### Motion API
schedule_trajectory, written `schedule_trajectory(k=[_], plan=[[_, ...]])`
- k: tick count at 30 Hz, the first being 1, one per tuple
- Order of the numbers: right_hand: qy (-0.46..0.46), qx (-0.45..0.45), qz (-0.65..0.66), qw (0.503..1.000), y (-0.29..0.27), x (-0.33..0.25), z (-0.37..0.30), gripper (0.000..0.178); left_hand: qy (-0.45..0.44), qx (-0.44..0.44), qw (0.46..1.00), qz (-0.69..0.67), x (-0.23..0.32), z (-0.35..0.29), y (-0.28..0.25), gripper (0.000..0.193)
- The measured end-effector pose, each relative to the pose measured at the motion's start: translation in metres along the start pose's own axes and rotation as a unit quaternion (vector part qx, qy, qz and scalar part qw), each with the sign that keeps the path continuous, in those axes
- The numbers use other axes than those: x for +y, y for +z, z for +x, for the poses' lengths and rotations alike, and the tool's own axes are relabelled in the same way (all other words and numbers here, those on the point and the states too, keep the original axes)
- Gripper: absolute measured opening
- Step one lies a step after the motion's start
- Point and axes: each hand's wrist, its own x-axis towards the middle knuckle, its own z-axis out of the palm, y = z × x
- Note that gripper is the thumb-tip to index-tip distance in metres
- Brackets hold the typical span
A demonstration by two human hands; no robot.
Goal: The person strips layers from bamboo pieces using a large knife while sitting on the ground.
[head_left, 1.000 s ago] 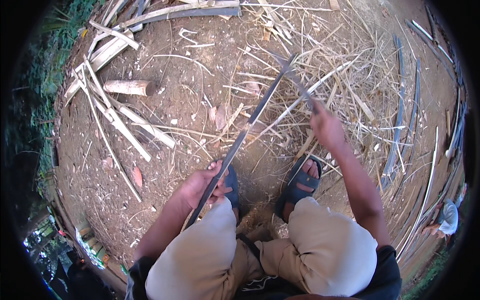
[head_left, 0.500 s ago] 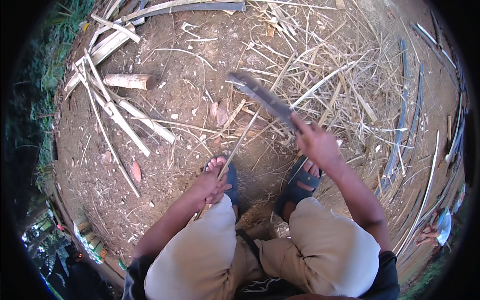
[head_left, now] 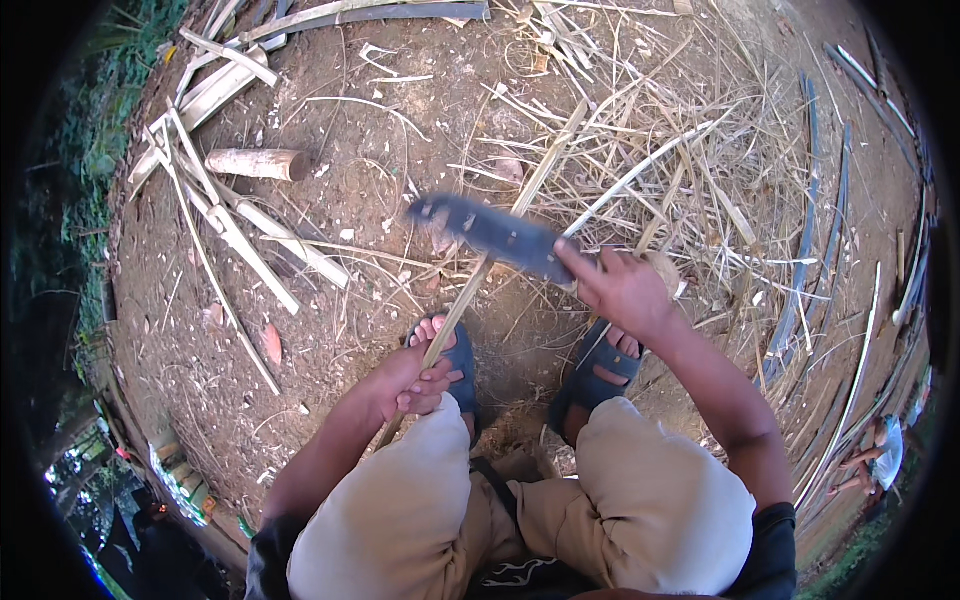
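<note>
My left hand (head_left: 408, 382) stays clenched on the bamboo strip (head_left: 500, 240); my right hand (head_left: 622, 290), gripping the machete (head_left: 492, 232), has swung it down across the strip.

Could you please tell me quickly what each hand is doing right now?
Left hand: closed around the long pale bamboo strip.
Right hand: closed on the dark broad-bladed knife.

The person wears light beige shorts (head_left: 520, 500) that cover both thighs to the knees. Just above the shorts, a dark short-sleeved top (head_left: 775, 545) shows at both shoulders. Beyond the shorts, each foot sits in a blue open-toed sandal (head_left: 598, 372) with broad straps, toes bare. Both forearms are unsleeved.
</note>
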Motion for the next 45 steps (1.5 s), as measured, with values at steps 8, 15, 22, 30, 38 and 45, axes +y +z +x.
schedule_trajectory(k=[8,15,22,30,38,45], plan=[[0.285,-0.078,-0.006,0.955,0.019,0.093,0.015,0.055,-0.019,-0.076,0.996,0.033,-0.009,0.003,-0.024,0.063],[0.102,-0.059,-0.007,0.993,-0.004,-0.001,-0.026,0.063,0.129,0.258,0.919,0.269,-0.02,-0.004,0.002,0.071],[-0.051,-0.067,0.124,0.989,-0.013,-0.073,-0.051,0.07,0.208,0.072,0.943,0.251,-0.025,-0.012,-0.004,0.047],[0.128,-0.098,0.075,0.984,-0.022,-0.022,-0.026,0.066,0.431,0.237,0.719,0.491,-0.037,-0.005,0.0,0.035],[0.097,-0.095,0.002,0.991,-0.028,-0.014,-0.019,0.062,0.341,0.325,0.681,0.561,-0.038,-0.018,0.004,0.027],[0.136,-0.054,0.038,0.988,-0.015,0.017,-0.013,0.06,0.353,0.32,0.686,0.55,-0.033,-0.018,0.007,0.025]])
